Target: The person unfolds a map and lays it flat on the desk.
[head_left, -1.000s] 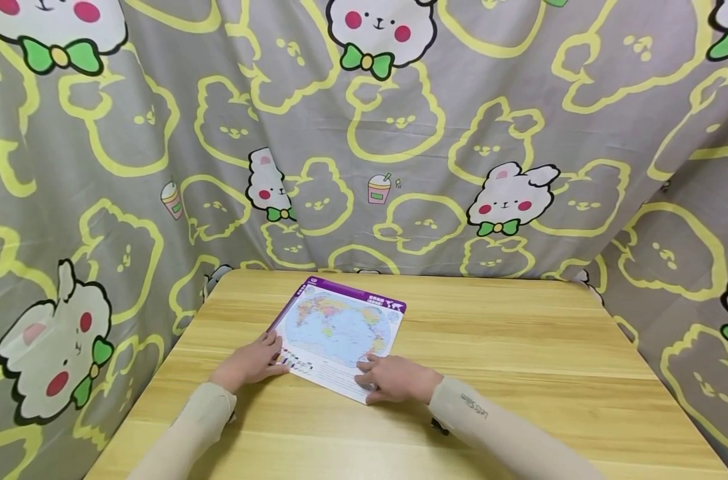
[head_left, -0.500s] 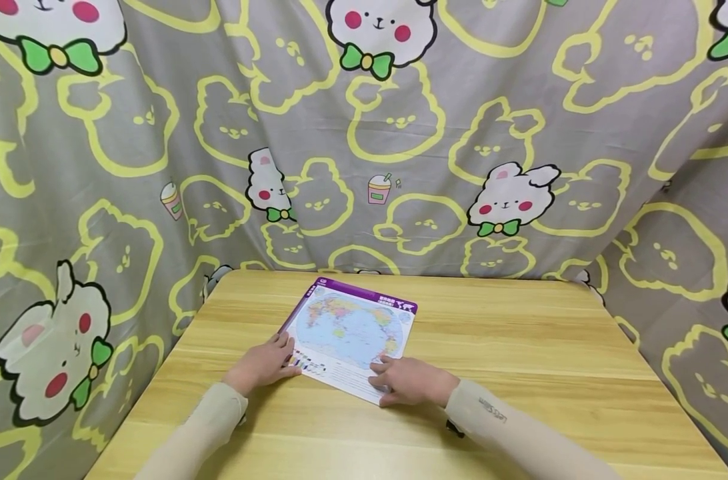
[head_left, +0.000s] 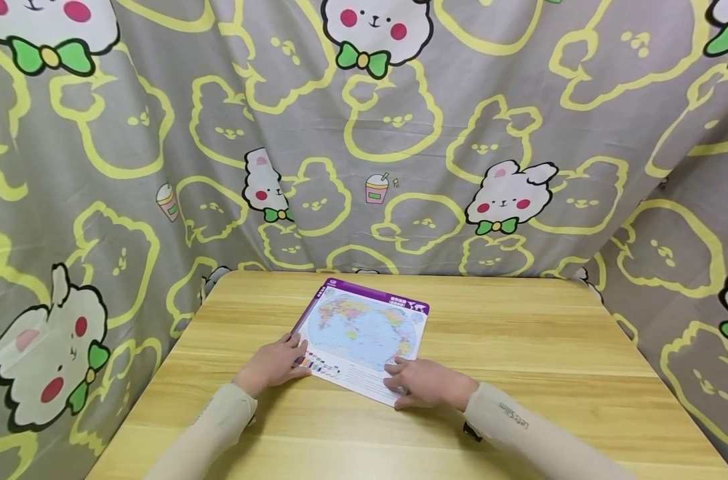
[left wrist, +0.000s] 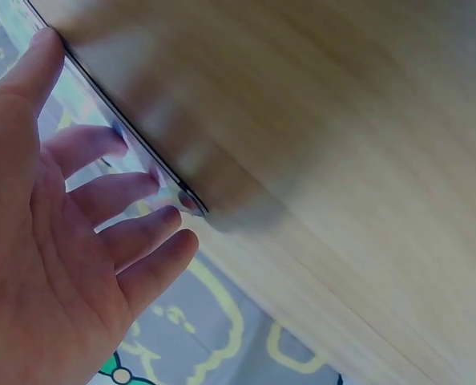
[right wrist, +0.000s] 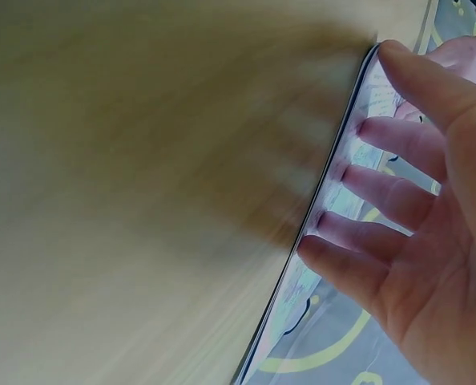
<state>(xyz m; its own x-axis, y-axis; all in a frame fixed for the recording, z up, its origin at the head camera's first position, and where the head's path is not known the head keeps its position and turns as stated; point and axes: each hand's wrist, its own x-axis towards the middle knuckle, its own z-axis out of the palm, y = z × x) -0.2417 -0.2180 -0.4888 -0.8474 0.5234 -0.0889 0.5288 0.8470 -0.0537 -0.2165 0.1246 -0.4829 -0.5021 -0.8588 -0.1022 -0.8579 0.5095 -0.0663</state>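
A world map board [head_left: 355, 337] with a purple top border lies flat on the wooden table, turned slightly. My left hand [head_left: 274, 363] rests at its lower left side, fingertips on the printed face near the small flags. On the lower right corner, my right hand [head_left: 433, 383] touches the map with spread fingers. In the left wrist view, the thumb [left wrist: 42, 60] meets the board's thin edge and the other fingers stretch over its glossy face. The right wrist view shows fingertips [right wrist: 354, 176] lined along the board's edge, thumb at the corner.
The wooden table [head_left: 520, 347] extends around the board on all sides. Behind it and at both sides hangs a grey curtain [head_left: 316, 93] printed with yellow outlines and white rabbits. A small dark object [head_left: 472, 432] shows under the right sleeve's cuff.
The map board has slid to the right across the table, with both hands moving along with it. Both hands keep the same places on the board. The view has shifted slightly.
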